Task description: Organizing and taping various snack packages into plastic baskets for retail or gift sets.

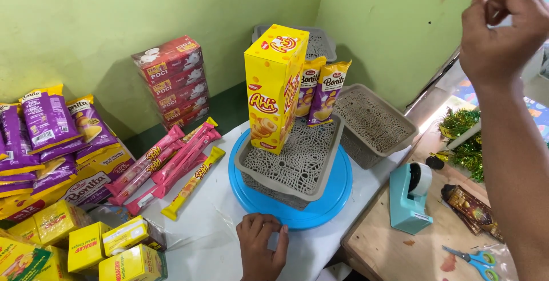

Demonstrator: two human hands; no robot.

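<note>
Low in the frame, centre, the left hand (262,245) curls its fingers and rests at the near rim of the blue round tray (337,192). On that tray sits a grey lattice basket (297,166) with a tall yellow box (274,89) standing upright in it, two snack packets (320,91) behind. Top right, the right hand (498,26) is raised, fingertips pinched together; what it pinches, I cannot tell. A teal tape dispenser (409,198) sits lower right.

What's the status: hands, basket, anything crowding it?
Left hand fingers on blue turntable rim, holding nothing. Right hand raised, fingers pinched, contents unclear. Grey basket on turntable holds yellow snack box upright, two pouches behind. Second grey basket beside it.
</note>
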